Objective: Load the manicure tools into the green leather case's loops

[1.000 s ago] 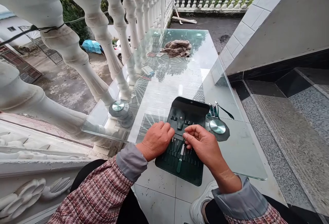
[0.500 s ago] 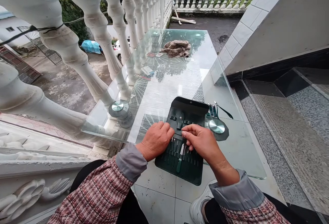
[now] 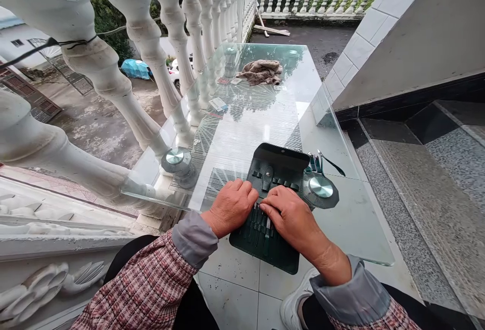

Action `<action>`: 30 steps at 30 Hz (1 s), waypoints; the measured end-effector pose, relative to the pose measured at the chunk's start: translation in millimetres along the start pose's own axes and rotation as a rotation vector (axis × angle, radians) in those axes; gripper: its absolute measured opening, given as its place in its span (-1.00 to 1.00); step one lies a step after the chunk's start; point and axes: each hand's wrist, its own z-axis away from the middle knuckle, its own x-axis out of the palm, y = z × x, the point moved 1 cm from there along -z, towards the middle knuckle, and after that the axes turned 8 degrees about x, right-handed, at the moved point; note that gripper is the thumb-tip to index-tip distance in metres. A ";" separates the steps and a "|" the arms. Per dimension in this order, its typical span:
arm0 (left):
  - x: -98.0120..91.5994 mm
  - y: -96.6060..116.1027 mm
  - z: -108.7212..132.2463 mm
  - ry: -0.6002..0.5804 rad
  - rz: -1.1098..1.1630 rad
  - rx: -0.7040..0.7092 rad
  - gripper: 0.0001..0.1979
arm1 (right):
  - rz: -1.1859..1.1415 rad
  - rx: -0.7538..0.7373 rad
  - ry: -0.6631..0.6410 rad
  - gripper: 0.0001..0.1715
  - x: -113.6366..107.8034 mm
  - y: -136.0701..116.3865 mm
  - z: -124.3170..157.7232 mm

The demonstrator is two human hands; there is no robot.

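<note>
An open dark green manicure case lies on the near end of a glass table, with several slim metal tools tucked in its lower half. My left hand rests curled on the case's left edge, fingers bent down onto it. My right hand lies over the middle of the case, fingertips pressed on the tool tops close to my left hand. What the right fingers grip, if anything, is hidden.
Loose green-handled tools lie right of the case by a round metal table fitting. A second fitting is at the left. A crumpled cloth and small box lie farther off. White balusters line the left; stone steps rise on the right.
My right hand has moved left and down onto the tools, closing the gap to my left hand. The left hand has stayed put.
</note>
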 end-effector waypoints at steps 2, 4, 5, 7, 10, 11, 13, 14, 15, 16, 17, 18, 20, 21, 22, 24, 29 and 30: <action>-0.2 0.0 -0.1 0.007 -0.001 0.002 -0.85 | 0.043 -0.046 0.013 -0.74 -1.8 -1.2 2.4; -0.3 0.2 -0.4 0.002 0.002 0.003 -0.85 | 0.060 -0.085 0.018 -0.73 -3.5 -2.3 5.1; -0.3 0.3 -0.5 -0.006 0.004 0.002 -0.85 | 0.066 -0.103 0.023 -0.73 -4.3 -2.8 6.5; -0.5 0.4 -0.6 -0.022 0.008 -0.004 -0.84 | 0.076 -0.133 0.039 -0.73 -5.4 -3.5 9.6; -0.9 0.4 -0.7 -0.034 0.010 -0.010 -0.83 | 0.072 -0.170 0.056 -0.75 -7.2 -2.2 13.3; -1.0 0.3 -0.7 -0.036 0.010 -0.010 -0.83 | 0.056 -0.180 0.062 -0.75 -8.3 -0.9 14.1; -0.8 0.0 -0.8 -0.036 0.008 -0.006 -0.84 | 0.003 -0.183 0.089 -0.74 -11.6 3.1 14.8; -0.6 0.0 -0.9 -0.033 0.005 -0.003 -0.84 | -0.025 -0.172 0.110 -0.73 -13.7 5.6 14.9; -0.3 -0.1 -0.9 -0.027 0.002 -0.001 -0.84 | -0.048 -0.154 0.132 -0.73 -15.7 8.2 14.9; 0.0 -0.1 -1.0 -0.020 -0.002 -0.002 -0.85 | -0.063 -0.136 0.146 -0.73 -17.4 10.7 14.9; 0.2 -0.1 -1.1 -0.013 -0.006 -0.003 -0.85 | -0.069 -0.123 0.146 -0.74 -18.4 12.7 15.0; 0.4 -0.1 -1.2 -0.007 -0.008 -0.002 -0.85 | -0.068 -0.117 0.134 -0.75 -18.6 14.2 15.4; 0.2 0.0 -1.3 -0.003 -0.009 -0.001 -0.85 | -0.053 -0.128 0.087 -0.75 -16.6 15.8 16.8; -0.1 0.0 -1.3 -0.006 -0.008 0.000 -0.85 | -0.042 -0.137 0.062 -0.74 -14.6 16.0 17.7; -0.5 0.0 -1.3 -0.009 -0.007 0.001 -0.86 | -0.031 -0.145 0.042 -0.72 -12.4 16.0 18.7; -1.2 0.0 -1.2 -0.016 -0.007 0.001 -0.86 | -0.011 -0.152 0.017 -0.68 -8.3 15.6 20.4; -1.1 0.1 -1.1 -0.025 -0.007 -0.005 -0.86 | 0.002 -0.141 -0.017 -0.69 -6.2 14.8 20.9; -0.8 0.2 -1.1 -0.026 -0.006 -0.007 -0.86 | -0.005 -0.136 -0.008 -0.71 -7.4 15.2 20.2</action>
